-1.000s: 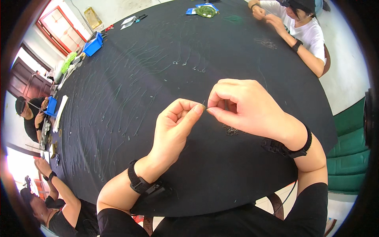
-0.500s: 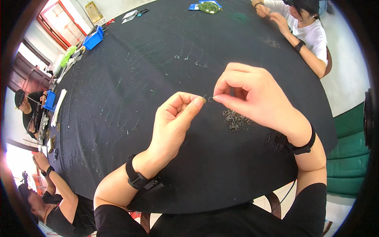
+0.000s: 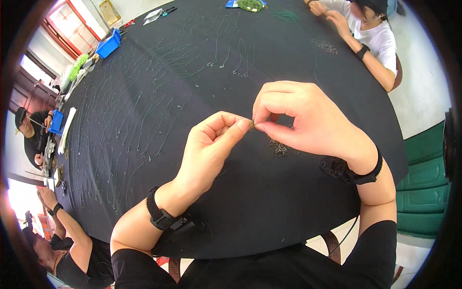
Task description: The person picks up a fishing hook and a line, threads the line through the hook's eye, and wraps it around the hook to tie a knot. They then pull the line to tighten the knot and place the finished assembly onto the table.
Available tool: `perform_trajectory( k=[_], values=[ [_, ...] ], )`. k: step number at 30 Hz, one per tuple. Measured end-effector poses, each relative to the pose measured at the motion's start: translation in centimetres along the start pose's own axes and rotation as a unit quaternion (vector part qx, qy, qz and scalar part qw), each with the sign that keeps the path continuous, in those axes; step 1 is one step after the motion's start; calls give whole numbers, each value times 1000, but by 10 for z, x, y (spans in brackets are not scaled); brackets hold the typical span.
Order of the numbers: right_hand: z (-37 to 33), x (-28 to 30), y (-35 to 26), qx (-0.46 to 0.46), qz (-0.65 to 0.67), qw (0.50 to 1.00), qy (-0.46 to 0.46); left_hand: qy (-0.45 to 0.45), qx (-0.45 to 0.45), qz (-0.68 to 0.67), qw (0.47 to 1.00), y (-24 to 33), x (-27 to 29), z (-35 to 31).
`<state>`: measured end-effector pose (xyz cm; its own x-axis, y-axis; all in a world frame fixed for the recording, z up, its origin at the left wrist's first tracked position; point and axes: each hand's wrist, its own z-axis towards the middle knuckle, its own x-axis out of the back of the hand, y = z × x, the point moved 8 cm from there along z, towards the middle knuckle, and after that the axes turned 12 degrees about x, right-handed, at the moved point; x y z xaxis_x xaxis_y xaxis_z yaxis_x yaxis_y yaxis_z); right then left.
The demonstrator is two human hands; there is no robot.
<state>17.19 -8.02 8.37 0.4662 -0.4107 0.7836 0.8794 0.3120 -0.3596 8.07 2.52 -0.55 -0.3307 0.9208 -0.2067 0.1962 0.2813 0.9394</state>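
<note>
My left hand and my right hand meet tip to tip above the black-covered table. Each is closed in a pinch of thumb and forefinger. A tiny fish hook shows between the touching fingertips, mostly covered by them. Partly behind my right hand, on the cloth, lies a heap of loose fish hooks. To the left and farther off, hooks tied to thin green lines are spread in rows.
Across the table a person in white works beside another small hook pile and a bundle of green line. Two people sit at the left. Blue bins and scissors lie along the table's far-left edge. A green bag lies at the back.
My right hand has moved left, so the fingertips of both hands now touch. The hook that showed in the gap is now mostly hidden. My view has shifted slightly.
</note>
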Motion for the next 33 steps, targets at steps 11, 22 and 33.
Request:
perform_trajectory(
  k=[11, 22, 33],
  values=[
    [-2, -4, 4, -21, 21, 999, -37, 5, 27, 12, 1000, -6, 4, 3],
    [-3, -13, 3, -38, 1, 999, -8, -4, 37, 1, 999, -8, 2, 4],
    [-3, -11, 6, -59, 18, 998, -9, 22, 6, 33, 999, 1, 0, -1]
  ],
)
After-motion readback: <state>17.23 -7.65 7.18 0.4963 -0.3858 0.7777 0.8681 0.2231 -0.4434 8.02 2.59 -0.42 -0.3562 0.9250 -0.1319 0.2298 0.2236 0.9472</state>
